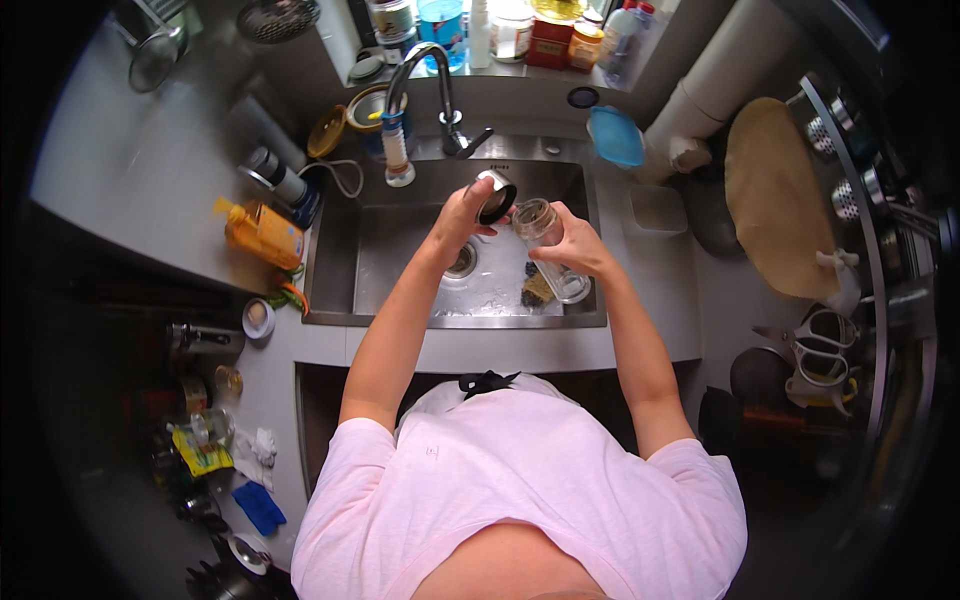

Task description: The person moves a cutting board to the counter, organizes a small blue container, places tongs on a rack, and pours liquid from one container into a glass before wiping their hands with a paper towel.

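Observation:
Over a stainless steel sink (390, 255), my left hand (455, 219) grips a silver and black bottle cap (496, 199), its dark rim facing down toward the right. My right hand (576, 244) is closed around a clear glass bottle (551, 259), which leans with its uncapped mouth up and toward the cap. Cap and bottle are apart. A brown and black scrubbing sponge (537, 289) lies in the sink below the bottle, partly hidden by it. The drain (461, 261) shows beside my left forearm. Water drops dot the sink floor.
Behind the sink rises a chrome faucet (448, 97) with a white spout extension (397, 157). An orange detergent bottle (274, 236) lies left of the sink. On the right are a clear plastic container (656, 210) and a blue-lidded container (616, 136). Jars line the windowsill (480, 81).

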### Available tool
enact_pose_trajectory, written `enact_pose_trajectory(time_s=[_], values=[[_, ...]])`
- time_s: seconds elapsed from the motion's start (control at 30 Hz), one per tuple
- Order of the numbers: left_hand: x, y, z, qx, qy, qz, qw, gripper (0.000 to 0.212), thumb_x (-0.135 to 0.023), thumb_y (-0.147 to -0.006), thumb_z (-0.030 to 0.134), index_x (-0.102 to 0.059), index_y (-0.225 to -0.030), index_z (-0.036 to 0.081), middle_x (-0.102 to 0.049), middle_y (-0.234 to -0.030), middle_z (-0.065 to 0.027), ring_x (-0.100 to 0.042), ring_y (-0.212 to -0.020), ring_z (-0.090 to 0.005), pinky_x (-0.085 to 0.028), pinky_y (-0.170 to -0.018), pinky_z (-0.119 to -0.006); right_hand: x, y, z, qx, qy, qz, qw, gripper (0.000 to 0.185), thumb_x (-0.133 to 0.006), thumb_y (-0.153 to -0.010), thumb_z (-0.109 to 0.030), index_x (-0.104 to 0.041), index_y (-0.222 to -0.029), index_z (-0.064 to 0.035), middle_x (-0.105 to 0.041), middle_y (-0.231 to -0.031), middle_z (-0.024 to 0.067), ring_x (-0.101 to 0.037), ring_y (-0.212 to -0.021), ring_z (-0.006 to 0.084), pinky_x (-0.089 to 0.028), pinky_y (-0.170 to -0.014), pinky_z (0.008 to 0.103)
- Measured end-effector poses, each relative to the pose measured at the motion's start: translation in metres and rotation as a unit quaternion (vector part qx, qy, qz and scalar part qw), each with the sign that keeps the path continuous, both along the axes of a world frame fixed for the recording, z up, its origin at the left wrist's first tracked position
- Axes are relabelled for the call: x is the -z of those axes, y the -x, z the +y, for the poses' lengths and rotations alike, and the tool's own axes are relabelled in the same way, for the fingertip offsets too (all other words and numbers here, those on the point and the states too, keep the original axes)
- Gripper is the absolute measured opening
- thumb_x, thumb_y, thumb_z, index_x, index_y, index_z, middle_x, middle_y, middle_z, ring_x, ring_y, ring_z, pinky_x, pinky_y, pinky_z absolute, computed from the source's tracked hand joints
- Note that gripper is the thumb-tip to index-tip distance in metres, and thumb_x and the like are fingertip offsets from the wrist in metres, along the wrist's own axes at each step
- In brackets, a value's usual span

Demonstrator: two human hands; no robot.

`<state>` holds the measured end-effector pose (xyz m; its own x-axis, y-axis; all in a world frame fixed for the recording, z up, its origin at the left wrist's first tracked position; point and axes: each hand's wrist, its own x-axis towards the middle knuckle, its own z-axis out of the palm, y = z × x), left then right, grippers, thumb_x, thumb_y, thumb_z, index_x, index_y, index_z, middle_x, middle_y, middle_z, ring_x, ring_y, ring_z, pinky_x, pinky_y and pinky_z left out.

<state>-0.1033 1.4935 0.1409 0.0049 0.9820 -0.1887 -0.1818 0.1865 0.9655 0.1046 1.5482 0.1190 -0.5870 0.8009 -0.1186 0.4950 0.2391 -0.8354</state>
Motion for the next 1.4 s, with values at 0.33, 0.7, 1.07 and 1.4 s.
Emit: enact_pose_trajectory(time_s=[0.33, 0.7, 1.07, 1.4], values=[[0.0, 0.017, -0.032, 0.038, 0.078, 0.047, 0.995, 0.062, -0.045, -0.074, 0.065, -0.062, -0.095, 0.009, -0.06, -0.093, -0.0034, -0.051, -0.083, -0.0124, -0.04, -0.065, -0.027, -0.008, 0.033, -0.005, -0.125, -0.06, -0.106, 0.985, 0.067, -0.072, -0.052, -0.032, -0.047, -0.108, -0.0036, -0.059, -0.092, 0.0164, -0.057, -0.088, 0.0302, -0.044, -0.078, 0.0352], [0.009, 0.039, -0.049, 0.002, 0.11, 0.054, 0.993, 0.056, -0.045, -0.074, 0.067, -0.063, -0.084, 0.015, -0.057, -0.076, 0.0031, -0.044, -0.069, -0.0077, -0.033, -0.062, -0.025, -0.008, 0.059, -0.019, -0.165, -0.12, -0.092, 0.975, 0.061, -0.071, -0.052, -0.033, -0.047, -0.101, -0.0055, -0.059, -0.091, 0.0144, -0.058, -0.089, 0.0304, -0.045, -0.076, 0.037], [0.003, 0.062, -0.07, -0.028, 0.108, -0.026, 0.993, 0.044, -0.046, -0.08, 0.062, -0.057, -0.08, 0.02, -0.053, -0.071, 0.0075, -0.042, -0.064, -0.0039, -0.029, -0.054, -0.02, -0.015, 0.088, -0.033, -0.199, -0.16, -0.106, 0.961, 0.061, -0.071, -0.053, -0.031, -0.046, -0.103, -0.0059, -0.06, -0.096, 0.0165, -0.057, -0.092, 0.0321, -0.045, -0.079, 0.037], [0.021, 0.109, -0.096, -0.176, -0.113, 0.428, 0.879, 0.055, -0.074, -0.067, 0.037, -0.05, -0.107, 0.007, -0.054, -0.091, -0.0033, -0.052, -0.083, -0.0168, -0.043, -0.074, -0.03, 0.007, 0.109, -0.039, -0.143, -0.13, -0.08, 0.978, 0.066, -0.072, -0.054, -0.032, -0.047, -0.109, -0.0056, -0.06, -0.091, 0.0161, -0.058, -0.086, 0.0305, -0.045, -0.074, 0.0362]])
